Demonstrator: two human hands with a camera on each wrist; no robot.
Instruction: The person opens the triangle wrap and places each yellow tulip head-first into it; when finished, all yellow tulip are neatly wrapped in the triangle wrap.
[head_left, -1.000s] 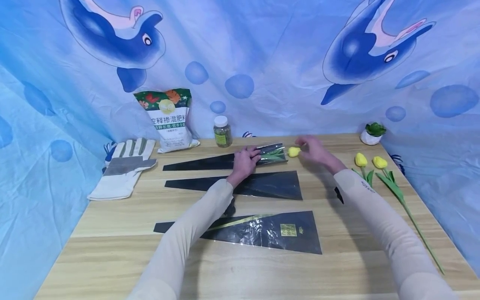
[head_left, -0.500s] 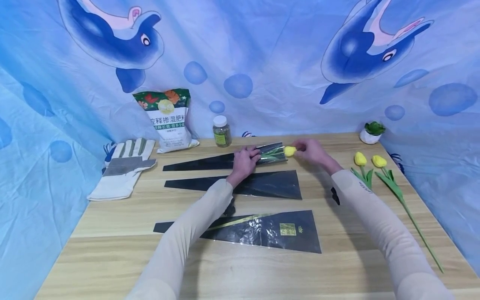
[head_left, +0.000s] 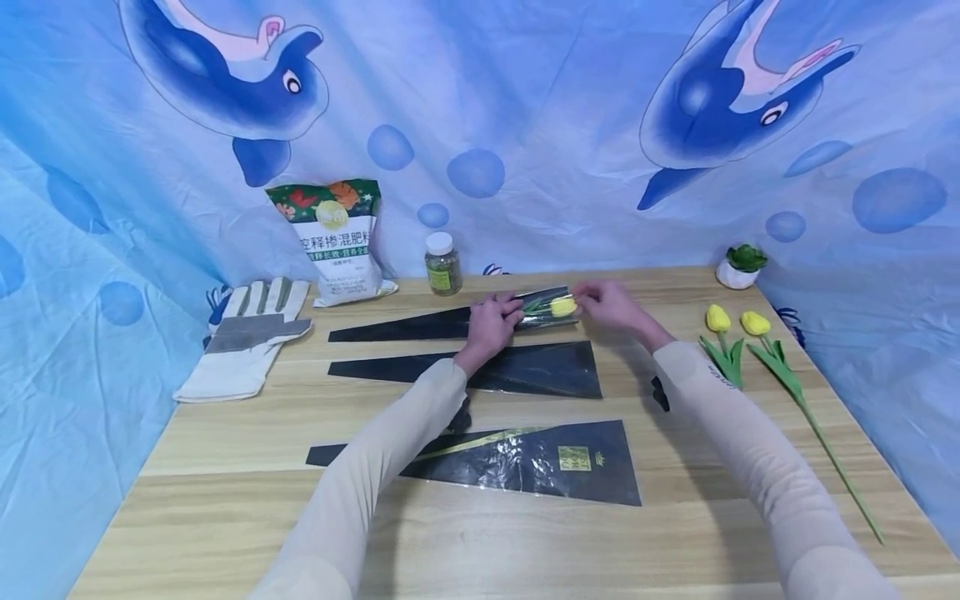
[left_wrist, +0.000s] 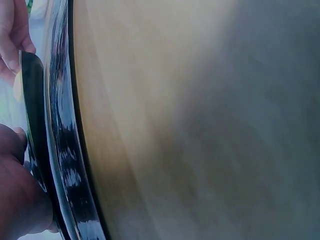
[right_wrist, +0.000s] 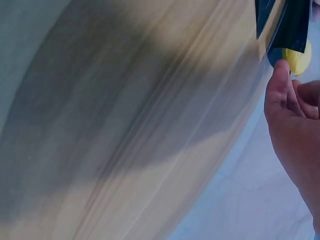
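Observation:
On the wooden table, at the far side, lies a black tapered flower sleeve. My left hand grips it near its wide mouth; the left wrist view shows the glossy sleeve held by that hand. A yellow tulip lies in the mouth of the sleeve, its green stem inside. My right hand pinches the tulip head from the right. In the right wrist view the thumb touches the yellow bloom at the sleeve edge.
Two more black sleeves lie nearer me, one mid-table and one with a gold label. Two yellow tulips lie at the right. Work gloves, a fertiliser bag, a jar and a small potted plant line the back.
My right hand has moved left and slid the yellow tulip from just outside the sleeve's mouth into it. The left hand has stayed on the sleeve.

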